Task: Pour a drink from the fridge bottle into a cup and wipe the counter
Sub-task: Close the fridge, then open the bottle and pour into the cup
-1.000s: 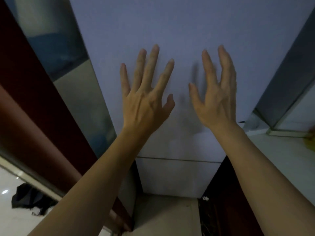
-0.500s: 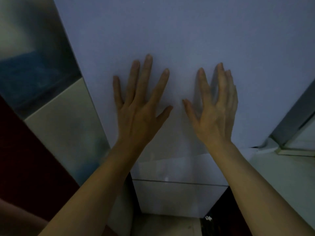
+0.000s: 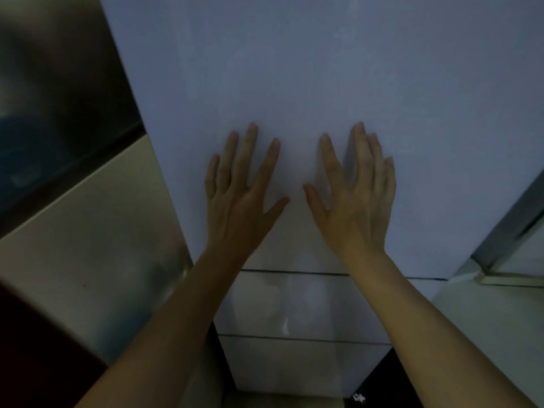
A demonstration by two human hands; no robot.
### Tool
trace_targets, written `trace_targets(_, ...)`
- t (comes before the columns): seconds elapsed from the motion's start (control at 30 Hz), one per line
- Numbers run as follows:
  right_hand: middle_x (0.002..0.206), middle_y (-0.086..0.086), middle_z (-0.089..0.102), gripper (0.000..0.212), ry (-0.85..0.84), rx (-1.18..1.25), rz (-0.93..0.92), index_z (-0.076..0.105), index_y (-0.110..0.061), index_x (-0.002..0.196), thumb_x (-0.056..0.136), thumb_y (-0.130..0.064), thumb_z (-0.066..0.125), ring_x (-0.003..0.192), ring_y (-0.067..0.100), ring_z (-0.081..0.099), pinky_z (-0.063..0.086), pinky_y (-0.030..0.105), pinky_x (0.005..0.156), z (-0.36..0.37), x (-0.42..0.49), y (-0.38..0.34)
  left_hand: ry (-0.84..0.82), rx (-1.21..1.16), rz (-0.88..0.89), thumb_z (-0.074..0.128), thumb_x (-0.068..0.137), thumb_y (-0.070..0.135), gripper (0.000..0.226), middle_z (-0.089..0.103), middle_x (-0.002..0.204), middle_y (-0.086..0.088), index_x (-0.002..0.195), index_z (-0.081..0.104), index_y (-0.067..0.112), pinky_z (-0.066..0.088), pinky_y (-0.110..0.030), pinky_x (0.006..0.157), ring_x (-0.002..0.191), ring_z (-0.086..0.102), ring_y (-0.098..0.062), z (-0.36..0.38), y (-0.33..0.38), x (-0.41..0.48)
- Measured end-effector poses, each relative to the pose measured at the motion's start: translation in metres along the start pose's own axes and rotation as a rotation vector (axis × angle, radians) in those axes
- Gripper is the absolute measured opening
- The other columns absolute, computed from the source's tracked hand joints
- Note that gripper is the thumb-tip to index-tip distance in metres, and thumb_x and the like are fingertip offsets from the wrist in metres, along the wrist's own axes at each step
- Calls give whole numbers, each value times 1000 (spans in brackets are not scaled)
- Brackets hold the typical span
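Fridge door [image 3: 294, 69] under left hand [image 3: 241, 207], right hand [image 3: 356, 207], fingers spread.

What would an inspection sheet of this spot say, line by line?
Surface: pale counter at right, only partly in view.
Job's things: fridge door closed; bottle and cup not seen.
Clutter: nothing seen.
Grippers: left hand and right hand flat against the fridge door, fingers spread, empty.
Cables: nothing seen.
Surroundings: lower drawer fronts below the door; glossy panel at left; dim light.
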State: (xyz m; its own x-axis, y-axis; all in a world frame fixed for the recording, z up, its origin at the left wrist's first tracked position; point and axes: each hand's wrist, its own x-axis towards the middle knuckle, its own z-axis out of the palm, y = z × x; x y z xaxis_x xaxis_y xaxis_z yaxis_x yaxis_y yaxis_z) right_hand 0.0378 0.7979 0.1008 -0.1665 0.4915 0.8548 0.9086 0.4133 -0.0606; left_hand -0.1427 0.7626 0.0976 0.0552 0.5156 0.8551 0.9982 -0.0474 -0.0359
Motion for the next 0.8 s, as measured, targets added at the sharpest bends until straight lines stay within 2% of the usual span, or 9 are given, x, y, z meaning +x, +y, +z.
trace_targets(0.2,162,15,19,64,-1,-47,-7,28,-28,155,100,-54,46,150,31,16,20,56,118,4,0,2,3,-41,-16,66,86,56,82,25,162,-14,153,36,21,24,-57,117,151,20,-36,4,1,0)
trace_targets(0.3,164,15,14,66,-63,-30,-23,24,-27,156,100,-51,49,151,32,12,18,56,119,-3,-1,3,-45,-33,-3,67,85,55,86,21,164,-13,155,31,22,22,-56,118,152,16,-34,-2,1,-2)
trace_targets(0.4,163,16,18,62,-66,50,-38,27,-25,155,101,-44,50,150,33,15,19,55,119,-13,-10,5,-68,-65,-9,65,87,53,84,20,165,-11,156,30,21,21,-55,119,153,16,-32,-9,5,-7)
trace_targets(0.57,156,17,35,54,-102,110,-2,40,-18,150,99,-33,52,144,33,31,24,53,118,-23,-63,17,-144,-166,19,56,93,46,70,31,161,-7,154,34,21,22,-53,120,150,27,-29,-5,30,-51)
trace_targets(0.8,149,17,43,53,-322,41,162,48,-15,144,95,-34,48,137,36,41,34,57,110,-39,-162,52,-346,-352,117,55,93,41,61,50,150,-11,149,45,18,36,-54,113,140,43,-33,15,88,-117)
